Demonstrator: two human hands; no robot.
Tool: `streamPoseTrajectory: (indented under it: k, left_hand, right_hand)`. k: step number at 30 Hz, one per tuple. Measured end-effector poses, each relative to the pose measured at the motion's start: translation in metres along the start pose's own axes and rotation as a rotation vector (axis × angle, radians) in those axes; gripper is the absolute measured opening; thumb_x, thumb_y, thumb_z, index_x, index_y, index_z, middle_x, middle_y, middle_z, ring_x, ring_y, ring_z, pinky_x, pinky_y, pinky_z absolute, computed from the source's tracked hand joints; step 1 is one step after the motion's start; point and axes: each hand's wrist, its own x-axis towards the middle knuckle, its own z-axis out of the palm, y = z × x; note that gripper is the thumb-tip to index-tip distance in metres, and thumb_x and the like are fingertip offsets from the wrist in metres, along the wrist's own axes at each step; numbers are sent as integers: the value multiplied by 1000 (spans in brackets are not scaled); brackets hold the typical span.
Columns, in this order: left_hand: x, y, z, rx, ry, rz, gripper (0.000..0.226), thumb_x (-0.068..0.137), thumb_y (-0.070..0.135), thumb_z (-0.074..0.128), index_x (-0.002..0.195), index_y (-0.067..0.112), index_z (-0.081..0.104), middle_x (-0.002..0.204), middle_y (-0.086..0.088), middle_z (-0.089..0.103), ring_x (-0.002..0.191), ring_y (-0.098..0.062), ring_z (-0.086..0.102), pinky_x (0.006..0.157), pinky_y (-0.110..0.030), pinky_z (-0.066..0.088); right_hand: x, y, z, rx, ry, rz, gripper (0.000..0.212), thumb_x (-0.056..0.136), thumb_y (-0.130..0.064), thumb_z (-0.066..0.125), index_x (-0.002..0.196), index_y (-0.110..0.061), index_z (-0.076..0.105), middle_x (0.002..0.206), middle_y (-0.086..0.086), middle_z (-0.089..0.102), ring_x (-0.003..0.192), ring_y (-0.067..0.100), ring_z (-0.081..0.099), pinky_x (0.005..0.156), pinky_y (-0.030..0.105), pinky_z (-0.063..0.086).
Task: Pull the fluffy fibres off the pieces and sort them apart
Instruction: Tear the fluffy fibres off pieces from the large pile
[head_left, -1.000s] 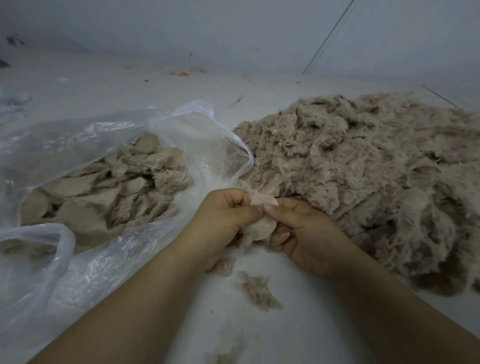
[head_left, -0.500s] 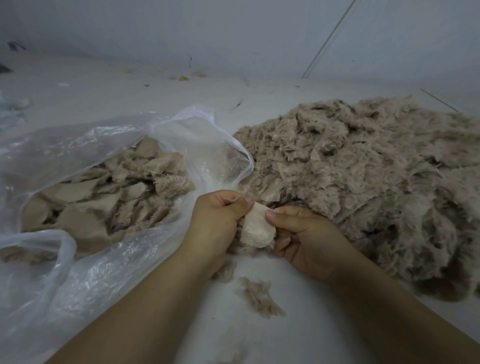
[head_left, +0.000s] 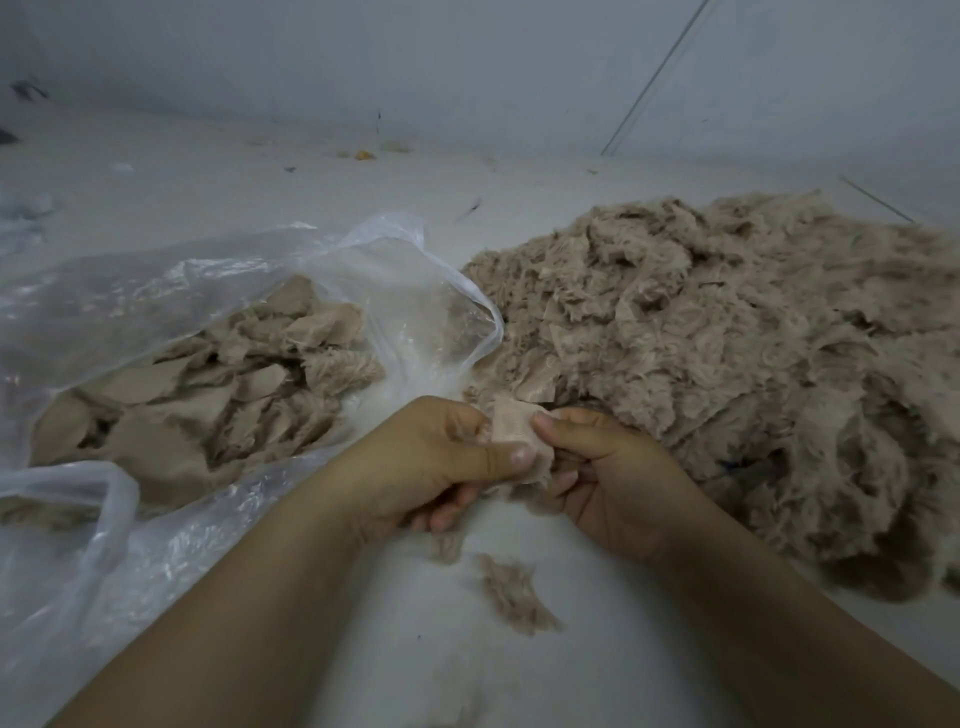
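The small beige fabric piece (head_left: 511, 441) is held just in front of the big fluffy beige fibre heap (head_left: 727, 364). The left hand (head_left: 431, 462) pinches one edge and the right hand (head_left: 613, 478) pinches the other, probably to stretch it for plucking. The clear plastic bag (head_left: 410, 291), left of the heap, holds flatter pieces and keeps them apart.

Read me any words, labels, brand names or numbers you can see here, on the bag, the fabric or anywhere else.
None can be read. The clear plastic bag shows no print, and the fabric piece between the left hand and right hand is plain. The fluffy pile carries no tag.
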Motion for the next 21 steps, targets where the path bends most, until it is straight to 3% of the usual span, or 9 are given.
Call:
streamPoseTrajectory:
  k: [3,6,11,14,16,21]
  left_hand:
    - [-2,-1,-2,117,-18,-52,39,80,26,78,69,-4,57,46,-10,45,28,-17,37,34,-17,27]
    - [-5,2,-5,156,-105,-88,28,81,19,77,62,7,61,43,-7,47,27,-15,37,35,-16,27]
    - [-7,5,-8,194,-169,-59,35,82,10,76,55,9,53,39,-7,46,25,-14,34,37,-16,25]
    - [-7,4,-11,177,-163,-85,31,80,10,77,56,11,58,39,-8,48,24,-13,37,35,-14,27]
    - [-7,4,-12,149,-135,-100,26,76,13,80,62,3,59,41,-11,51,24,-14,39,34,-14,28]
    - [-7,2,-16,220,-140,-90,48,67,22,84,69,-15,54,44,-13,56,27,-15,44,32,-15,29]
  right_hand:
    - [1,1,0,7,24,-1,20,85,-14,53,91,5,53,52,2,54,38,1,39,39,10,30]
    - [3,3,-1,1,37,7,23,85,-14,55,95,6,56,50,-1,49,40,1,33,43,11,29]
    - [4,4,-3,19,52,8,29,82,-13,59,101,10,60,46,-3,42,40,1,29,41,11,32]
    - [4,4,-4,41,47,-2,22,81,-13,61,91,7,63,45,-5,33,37,1,28,40,11,33]
    - [4,4,-4,56,47,-11,18,80,-13,61,86,4,62,45,-6,29,35,1,27,40,11,34]
    - [3,4,-3,60,37,-27,13,81,-12,60,76,0,63,43,-7,31,35,1,28,40,11,34]
